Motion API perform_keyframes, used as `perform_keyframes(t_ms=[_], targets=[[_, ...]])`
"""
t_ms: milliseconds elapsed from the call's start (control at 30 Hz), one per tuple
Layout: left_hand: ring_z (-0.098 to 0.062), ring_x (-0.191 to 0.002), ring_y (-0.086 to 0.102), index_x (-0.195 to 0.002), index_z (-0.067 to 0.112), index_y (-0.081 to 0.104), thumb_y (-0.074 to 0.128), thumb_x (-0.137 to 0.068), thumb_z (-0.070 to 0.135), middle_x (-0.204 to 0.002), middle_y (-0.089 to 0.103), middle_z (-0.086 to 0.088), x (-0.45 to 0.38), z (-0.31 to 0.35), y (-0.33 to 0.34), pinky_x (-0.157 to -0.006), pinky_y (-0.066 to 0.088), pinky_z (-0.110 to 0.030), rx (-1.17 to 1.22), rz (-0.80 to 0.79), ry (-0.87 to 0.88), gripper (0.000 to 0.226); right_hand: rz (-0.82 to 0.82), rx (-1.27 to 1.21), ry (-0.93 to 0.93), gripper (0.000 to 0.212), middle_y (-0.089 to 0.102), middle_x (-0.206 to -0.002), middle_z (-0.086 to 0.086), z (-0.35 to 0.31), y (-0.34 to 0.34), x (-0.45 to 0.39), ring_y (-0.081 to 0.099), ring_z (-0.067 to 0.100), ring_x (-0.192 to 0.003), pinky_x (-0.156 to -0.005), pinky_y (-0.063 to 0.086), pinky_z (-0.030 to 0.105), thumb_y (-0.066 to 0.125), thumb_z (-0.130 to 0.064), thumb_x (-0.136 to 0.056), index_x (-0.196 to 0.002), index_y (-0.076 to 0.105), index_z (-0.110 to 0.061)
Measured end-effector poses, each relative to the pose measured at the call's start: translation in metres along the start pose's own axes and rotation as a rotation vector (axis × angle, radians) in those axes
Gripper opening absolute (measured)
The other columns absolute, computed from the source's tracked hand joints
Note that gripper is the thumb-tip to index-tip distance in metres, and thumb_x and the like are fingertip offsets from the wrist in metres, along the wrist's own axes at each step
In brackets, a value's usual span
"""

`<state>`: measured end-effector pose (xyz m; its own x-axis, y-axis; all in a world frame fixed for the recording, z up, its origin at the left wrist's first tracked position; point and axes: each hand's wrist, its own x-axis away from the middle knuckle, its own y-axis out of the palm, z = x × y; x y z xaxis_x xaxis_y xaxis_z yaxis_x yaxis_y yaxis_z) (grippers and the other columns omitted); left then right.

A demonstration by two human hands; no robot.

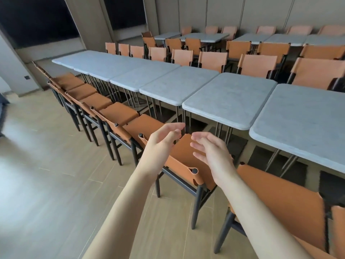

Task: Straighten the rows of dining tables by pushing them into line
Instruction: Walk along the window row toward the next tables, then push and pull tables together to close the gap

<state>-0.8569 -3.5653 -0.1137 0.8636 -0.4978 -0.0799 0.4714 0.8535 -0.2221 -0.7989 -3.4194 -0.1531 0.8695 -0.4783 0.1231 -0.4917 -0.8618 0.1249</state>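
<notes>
Both hands are hovering above the orange chair (pixel 186 156), the left hand (pixel 164 139) and right hand (pixel 212 154) holding nothing, fingers loosely spread. Beyond this chair, the row of grey dining tables (pixel 229 98) is standing edge to edge, near edges slightly stepped, probably awaiting a push into line.

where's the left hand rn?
Head view, lower centre: the left hand is raised open above an orange chair, just left of the right hand and short of the near table row, touching nothing.
</notes>
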Motion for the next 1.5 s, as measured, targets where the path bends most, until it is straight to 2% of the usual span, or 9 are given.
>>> perform_keyframes(t_ms=[167, 500, 967, 1067, 1233, 1300, 1367, 1433, 1500], targets=[[-0.002, -0.12, 0.061, -0.119, 0.035, 0.069, 0.045, -0.106, 0.03, -0.125, 0.068, 0.017, -0.072, -0.016, -0.038, -0.105, 0.048, -0.035, 0.014, -0.034, -0.002, 0.028, 0.066, -0.029, 0.02, 0.023, 0.073, -0.112, -0.006, 0.012, 0.033, -0.053, 0.07, 0.008, -0.107, -0.099, 0.056, 0.039, 0.051, -0.013, -0.103, -0.108, 0.073, -0.017], [-0.003, -0.122, 0.059, -0.115, 0.039, 0.071, 0.047, -0.092, 0.044, -0.119, 0.069, 0.02, -0.197, -0.075, -0.025, -0.113, 0.043, -0.044, 0.004, -0.291, -0.042, 0.033, 0.298, -0.026, 0.033, 0.024, 0.073, -0.111, -0.006, 0.035, 0.031, -0.162, 0.071, 0.008, -0.105, -0.097, 0.057, 0.04, 0.05, -0.013, -0.104, -0.103, 0.074, -0.018], [-0.003, -0.116, 0.063, -0.11, 0.04, 0.071, 0.059, -0.091, 0.042, -0.113, 0.07, 0.023, -0.484, -0.177, 0.089, -0.109, 0.047, -0.042, -0.073, -0.545, -0.289, 0.022, 0.68, -0.156, 0.209, 0.018, 0.072, -0.111, -0.005, 0.103, -0.062, -0.423, 0.071, 0.008, -0.103, -0.094, 0.057, 0.035, 0.055, -0.017, -0.101, -0.105, 0.072, -0.021], [-0.006, -0.116, 0.063, -0.113, 0.035, 0.07, 0.062, -0.098, 0.03, -0.115, 0.07, 0.017, -0.534, -0.213, 0.118, -0.11, 0.046, -0.042, -0.097, -0.557, -0.375, 0.019, 0.768, -0.123, 0.254, 0.017, 0.069, -0.115, -0.002, 0.115, -0.094, -0.467, 0.069, 0.009, -0.104, -0.091, 0.057, 0.033, 0.054, -0.016, -0.102, -0.111, 0.067, -0.022], [-0.014, -0.113, 0.066, -0.124, 0.027, 0.063, 0.064, -0.097, 0.034, -0.126, 0.068, 0.001, -0.593, -0.276, 0.158, -0.104, 0.051, -0.04, 0.033, -0.476, -0.645, 0.027, 0.865, -0.2, 0.364, 0.026, 0.065, -0.12, 0.005, 0.153, -0.132, -0.514, 0.067, 0.015, -0.108, -0.092, 0.057, 0.036, 0.056, -0.015, -0.101, -0.127, 0.057, -0.016], [-0.016, -0.112, 0.068, -0.128, 0.019, 0.061, 0.066, -0.097, 0.036, -0.124, 0.068, -0.002, -0.612, -0.303, 0.167, -0.098, 0.054, -0.038, 0.149, -0.373, -0.795, 0.036, 0.892, -0.362, 0.457, 0.028, 0.062, -0.125, 0.007, 0.17, -0.146, -0.529, 0.066, 0.018, -0.109, -0.091, 0.056, 0.038, 0.06, -0.02, -0.101, -0.128, 0.055, -0.015], [-0.02, -0.113, 0.067, -0.125, 0.016, 0.063, 0.067, -0.095, 0.038, -0.124, 0.068, -0.004, -0.63, -0.328, 0.173, -0.098, 0.053, -0.038, 0.208, -0.305, -0.877, 0.037, 0.925, -0.665, 0.535, 0.031, 0.062, -0.126, 0.012, 0.186, -0.155, -0.54, 0.066, 0.023, -0.111, -0.093, 0.056, 0.042, 0.064, -0.027, -0.099, -0.125, 0.057, -0.014], [-0.024, -0.12, 0.063, -0.125, 0.014, 0.062, 0.065, -0.096, 0.042, -0.127, 0.066, -0.005, -0.644, -0.351, 0.18, -0.103, 0.05, -0.04, 0.289, -0.272, -0.933, 0.04, 0.933, -0.835, 0.562, 0.049, 0.061, -0.127, 0.014, 0.203, -0.16, -0.55, 0.063, 0.026, -0.115, -0.096, 0.053, 0.046, 0.068, -0.035, -0.096, -0.134, 0.052, -0.01], [-0.027, -0.135, 0.052, -0.142, 0.011, 0.05, 0.055, -0.099, 0.052, -0.137, 0.058, -0.005, -0.659, -0.368, 0.191, -0.11, 0.043, -0.04, 0.356, -0.272, -0.957, 0.059, 0.921, -0.863, 0.548, 0.068, 0.057, -0.131, 0.013, 0.218, -0.166, -0.565, 0.059, 0.026, -0.12, -0.102, 0.05, 0.048, 0.07, -0.043, -0.092, -0.145, 0.044, -0.011]])
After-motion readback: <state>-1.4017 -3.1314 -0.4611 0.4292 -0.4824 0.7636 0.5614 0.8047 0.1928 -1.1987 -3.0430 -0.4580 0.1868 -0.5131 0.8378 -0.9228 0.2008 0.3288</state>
